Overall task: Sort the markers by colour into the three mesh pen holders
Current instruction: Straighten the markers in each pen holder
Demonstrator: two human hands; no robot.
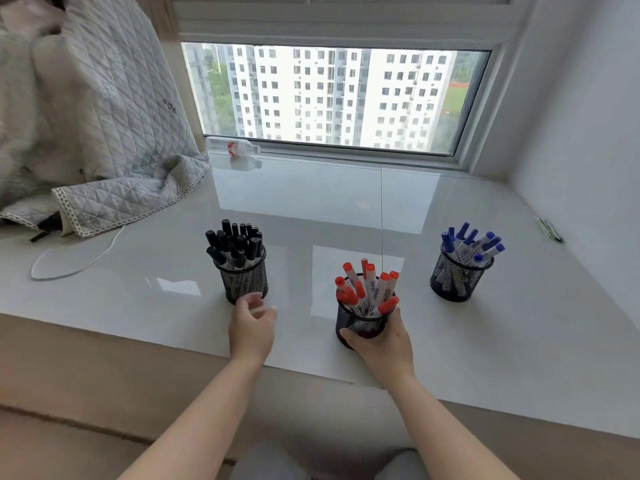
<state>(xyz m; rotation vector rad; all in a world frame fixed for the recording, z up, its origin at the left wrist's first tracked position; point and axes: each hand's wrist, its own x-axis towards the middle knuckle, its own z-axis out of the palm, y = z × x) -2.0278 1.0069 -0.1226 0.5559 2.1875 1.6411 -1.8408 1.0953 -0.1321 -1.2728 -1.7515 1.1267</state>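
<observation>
Right hand hides the near wall of the black mesh pen holder of red-capped markers, fingers wrapped round it. Left hand blurred, fingers loose, holding nothing, just short of the black mesh holder of black markers. Blue-marker mesh holder well right, on the glossy white sill.

Glossy sill, window, perhaps quilt
</observation>
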